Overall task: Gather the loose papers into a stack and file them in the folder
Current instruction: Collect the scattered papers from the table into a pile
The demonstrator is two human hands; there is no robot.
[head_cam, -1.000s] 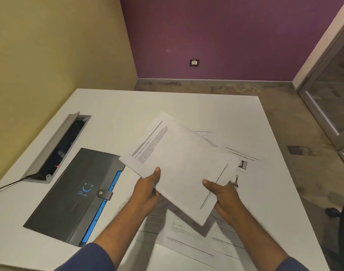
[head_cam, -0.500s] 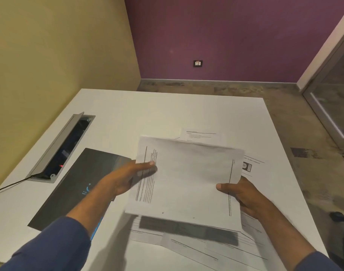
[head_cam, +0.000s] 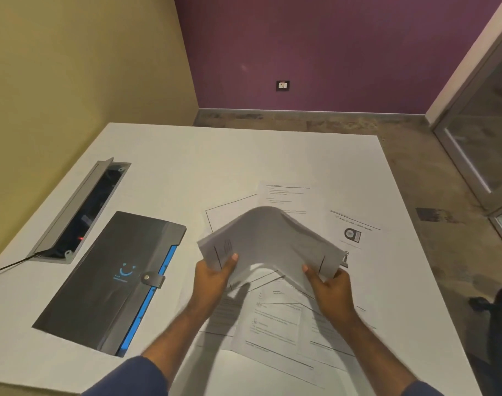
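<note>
White worktop (head_cam: 187, 172) carries loose sheets (head_cam: 275, 318); folder (head_cam: 112, 275) lies closed at left. Left hand (head_cam: 212, 278) and right hand (head_cam: 331, 287) clamp a bowed stack (head_cam: 268, 238). Gathering step; remaining sheets need collecting next.

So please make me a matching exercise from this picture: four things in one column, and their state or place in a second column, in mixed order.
Things:
1. held papers
2. folder
3. cable hatch
4. sheet with round logo

States:
a. lid open, set into the table
b. bent into an arch between both hands
c. lying flat, far right of the loose papers
d. closed by a snap strap

Pairs: 1-b, 2-d, 3-a, 4-c
</note>
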